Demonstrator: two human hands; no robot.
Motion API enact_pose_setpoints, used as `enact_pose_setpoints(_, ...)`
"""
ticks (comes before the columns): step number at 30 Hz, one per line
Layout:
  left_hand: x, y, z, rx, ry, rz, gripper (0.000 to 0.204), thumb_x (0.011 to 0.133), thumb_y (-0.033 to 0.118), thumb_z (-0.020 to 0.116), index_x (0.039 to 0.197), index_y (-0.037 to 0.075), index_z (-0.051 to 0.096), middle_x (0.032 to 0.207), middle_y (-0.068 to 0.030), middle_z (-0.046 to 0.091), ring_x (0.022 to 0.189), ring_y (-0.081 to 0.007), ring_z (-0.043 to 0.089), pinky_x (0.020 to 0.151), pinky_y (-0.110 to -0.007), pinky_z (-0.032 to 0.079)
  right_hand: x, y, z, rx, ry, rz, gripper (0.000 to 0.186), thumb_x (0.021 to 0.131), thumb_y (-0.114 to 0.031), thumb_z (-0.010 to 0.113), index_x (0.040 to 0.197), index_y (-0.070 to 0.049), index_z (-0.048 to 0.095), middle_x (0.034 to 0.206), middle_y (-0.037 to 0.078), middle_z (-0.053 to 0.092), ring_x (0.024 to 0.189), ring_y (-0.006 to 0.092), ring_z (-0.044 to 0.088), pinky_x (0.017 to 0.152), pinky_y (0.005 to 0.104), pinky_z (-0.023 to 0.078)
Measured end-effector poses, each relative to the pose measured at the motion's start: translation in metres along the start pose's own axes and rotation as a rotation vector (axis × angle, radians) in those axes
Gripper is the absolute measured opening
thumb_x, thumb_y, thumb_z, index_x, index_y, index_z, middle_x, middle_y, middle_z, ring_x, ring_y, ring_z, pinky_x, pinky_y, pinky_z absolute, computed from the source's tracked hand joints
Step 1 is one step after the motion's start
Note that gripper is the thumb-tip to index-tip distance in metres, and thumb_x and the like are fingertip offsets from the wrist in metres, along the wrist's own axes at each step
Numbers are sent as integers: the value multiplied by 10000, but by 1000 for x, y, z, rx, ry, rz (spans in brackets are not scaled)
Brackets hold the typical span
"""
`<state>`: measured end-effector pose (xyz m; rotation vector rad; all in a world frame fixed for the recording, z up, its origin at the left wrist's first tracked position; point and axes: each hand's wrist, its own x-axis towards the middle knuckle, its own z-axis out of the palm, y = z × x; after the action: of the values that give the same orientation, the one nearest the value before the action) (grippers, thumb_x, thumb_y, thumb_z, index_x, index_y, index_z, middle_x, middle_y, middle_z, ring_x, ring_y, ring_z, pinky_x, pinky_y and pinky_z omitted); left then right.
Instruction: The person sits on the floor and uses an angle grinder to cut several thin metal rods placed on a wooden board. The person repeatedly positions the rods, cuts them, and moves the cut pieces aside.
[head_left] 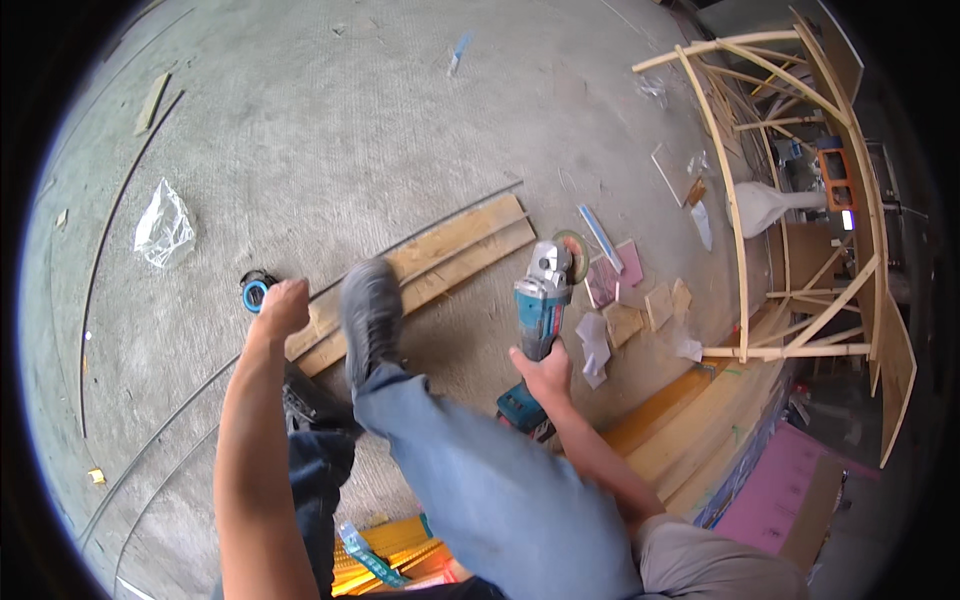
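Note:
My left hand (283,308) is closed on a long thin metal rod (453,212), beside a round blue-and-black object (255,290), likely a tape measure. My right hand (545,375) grips a teal cordless angle grinder (540,312) by its body; its disc (575,252) points up to the right. Two wooden boards (480,250) lie on the concrete, with my grey shoe (370,315) on their left part. The rod runs along their upper edge and continues toward the lower left.
A wooden frame structure (745,270) stands at the right, beside loose scraps (625,324) and long planks (690,430). A pink sheet (775,480) lies lower right. Thin rods (120,260) and crumpled clear plastic (165,225) lie at left. Orange items (400,555) are by my legs.

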<state>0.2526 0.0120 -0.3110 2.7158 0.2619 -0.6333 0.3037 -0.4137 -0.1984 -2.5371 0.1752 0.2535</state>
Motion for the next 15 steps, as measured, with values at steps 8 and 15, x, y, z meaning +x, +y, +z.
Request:
enact_pose_setpoints(8,-5,20,11,81,-134,-47,293,734,2,586,1021,-34,538,967,-245,661,985,-386,643,844,-433,530,11,34,-53,59,49,-58,544,661,-313,808,1027,14,575,930,235,669,899,417,649,780,462,511)
enact_pose_setpoints(15,-9,33,18,123,-185,-105,246,766,9,575,1010,16,551,962,-219,651,973,-389,631,822,-453,512,-7,61,-42,76,15,126,579,656,-300,812,1062,29,565,936,233,671,891,420,652,784,458,514)
